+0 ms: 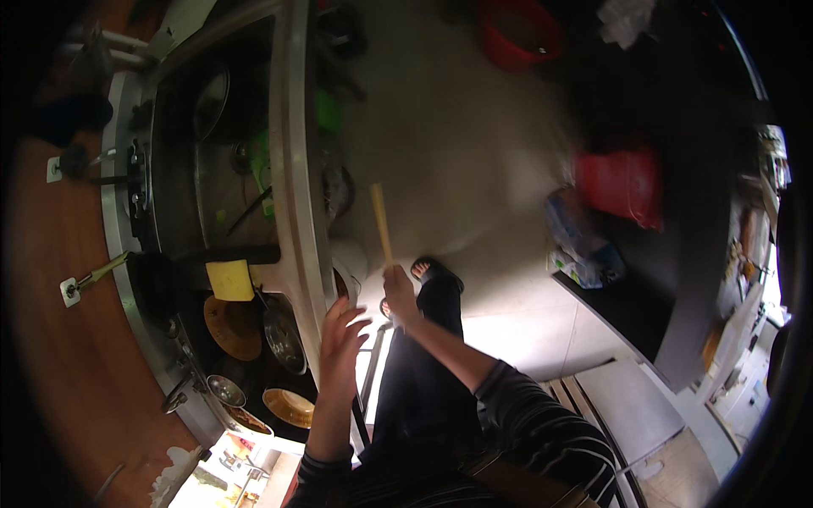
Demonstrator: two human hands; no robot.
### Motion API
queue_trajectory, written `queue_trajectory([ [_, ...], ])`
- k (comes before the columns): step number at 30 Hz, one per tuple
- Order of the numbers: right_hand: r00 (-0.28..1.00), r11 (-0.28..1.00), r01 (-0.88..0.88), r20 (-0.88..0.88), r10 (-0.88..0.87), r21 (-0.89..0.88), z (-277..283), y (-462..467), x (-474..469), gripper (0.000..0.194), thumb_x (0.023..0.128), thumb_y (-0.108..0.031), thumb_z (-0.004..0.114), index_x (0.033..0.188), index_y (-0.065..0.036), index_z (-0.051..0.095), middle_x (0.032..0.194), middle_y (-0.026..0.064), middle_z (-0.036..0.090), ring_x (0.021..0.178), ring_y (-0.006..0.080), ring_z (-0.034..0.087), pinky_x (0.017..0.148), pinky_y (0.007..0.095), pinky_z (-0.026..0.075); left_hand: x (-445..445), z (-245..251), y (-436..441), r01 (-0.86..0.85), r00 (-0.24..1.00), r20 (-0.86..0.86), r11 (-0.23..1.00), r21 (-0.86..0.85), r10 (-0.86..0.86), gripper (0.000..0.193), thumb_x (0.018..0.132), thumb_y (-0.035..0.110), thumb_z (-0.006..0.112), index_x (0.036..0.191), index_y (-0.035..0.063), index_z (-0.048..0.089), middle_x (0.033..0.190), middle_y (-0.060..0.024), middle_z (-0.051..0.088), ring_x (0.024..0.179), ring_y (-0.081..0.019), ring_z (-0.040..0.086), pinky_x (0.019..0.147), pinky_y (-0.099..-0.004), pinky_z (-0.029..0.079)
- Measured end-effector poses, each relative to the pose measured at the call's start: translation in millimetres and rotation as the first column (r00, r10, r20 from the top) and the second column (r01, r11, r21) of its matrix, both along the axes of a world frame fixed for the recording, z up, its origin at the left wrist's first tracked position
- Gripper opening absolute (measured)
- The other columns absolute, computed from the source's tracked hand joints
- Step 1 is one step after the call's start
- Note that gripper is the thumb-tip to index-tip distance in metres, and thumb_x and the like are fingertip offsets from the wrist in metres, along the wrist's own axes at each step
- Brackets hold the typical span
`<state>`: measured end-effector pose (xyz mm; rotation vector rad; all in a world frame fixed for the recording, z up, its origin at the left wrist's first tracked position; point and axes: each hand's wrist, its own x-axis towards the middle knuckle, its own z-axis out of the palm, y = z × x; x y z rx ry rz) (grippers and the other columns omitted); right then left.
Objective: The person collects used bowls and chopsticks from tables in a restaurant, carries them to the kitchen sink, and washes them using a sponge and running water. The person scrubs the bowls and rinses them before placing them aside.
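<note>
My right hand (401,297) grips a pair of pale wooden chopsticks (381,222) near one end, and they point away from me over the floor. My left hand (343,340) holds nothing that I can see; its fingers are apart and slightly curled, beside the front rim of the metal sink (302,190). Left of that hand, a dark pan with a handle (284,340), a brown round dish (232,327) and an amber bowl (289,407) lie in the lower basin. A yellow sponge cloth (230,280) hangs on the divider between the basins.
The far basin holds a green plastic item (260,159) and a dark, long utensil (249,211). Below the rim stands a pale bin (348,263). Across the floor (444,165) are a red bucket (517,35), a red container (619,184) and plastic bags (584,247).
</note>
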<state>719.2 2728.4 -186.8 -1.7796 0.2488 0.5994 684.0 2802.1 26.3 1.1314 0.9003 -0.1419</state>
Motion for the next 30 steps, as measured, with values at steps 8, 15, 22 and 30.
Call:
queue_trajectory([
  [8, 0.789, 0.952, 0.143, -0.612, 0.056, 0.272, -192.1, 193.8, 115.3, 0.032, 0.09, -0.029, 0.043, 0.102, -0.002, 0.058, 0.098, 0.0179, 0.06, 0.087, 0.029, 0.059, 0.07, 0.0406, 0.049, -118.4, 8.9, 94.2, -0.528, 0.841, 0.082, 0.778, 0.34, 0.535, 0.017, 0.091, 0.008, 0.051, 0.105, 0.0041, 0.058, 0.087, -0.0038, 0.057, 0.081, -0.0119, 0.055, 0.075, -0.0237, 0.044],
  [15, 0.919, 0.944, 0.295, 0.228, -0.322, 0.146, 4.9, 17.7, 65.1, 0.013, 0.087, -0.008, 0.048, 0.096, -0.005, 0.057, 0.087, 0.0022, 0.057, 0.083, 0.0108, 0.052, 0.071, 0.0251, 0.042, -172.0, 13.5, 105.1, -0.238, 0.926, -0.213, 0.919, 0.313, 0.312, 0.015, 0.09, 0.013, 0.054, 0.101, 0.005, 0.06, 0.085, -0.002, 0.061, 0.073, -0.0098, 0.055, 0.065, -0.0204, 0.042],
  [22, -0.453, 0.194, -0.741, 0.692, 0.563, -0.643, 279.1, 48.9, -45.4, 0.048, 0.076, -0.014, 0.059, 0.123, -0.008, 0.05, 0.128, 0.0112, 0.046, 0.118, 0.0256, 0.046, 0.1, 0.0581, 0.026, -64.5, -10.1, 82.4, 0.567, 0.82, -0.373, 0.525, 0.635, -0.434, 0.015, 0.082, 0.018, 0.056, 0.088, 0.0053, 0.063, 0.086, -0.0091, 0.062, 0.081, -0.0217, 0.059, 0.068, -0.0314, 0.049],
  [30, -0.121, 0.177, -0.974, 0.986, 0.117, -0.14, 351.9, 82.9, -89.0, 0.053, 0.073, -0.013, 0.062, 0.121, 0.001, 0.044, 0.124, 0.0148, 0.05, 0.115, 0.0306, 0.049, 0.103, 0.0614, 0.019, 19.8, 30.7, 160.6, 0.484, 0.875, -0.466, -0.256, 0.837, 0.13, 0.045, 0.073, 0.017, 0.062, 0.116, 0.0097, 0.053, 0.132, -0.0149, 0.04, 0.126, -0.0348, 0.032, 0.088, -0.052, 0.041],
])
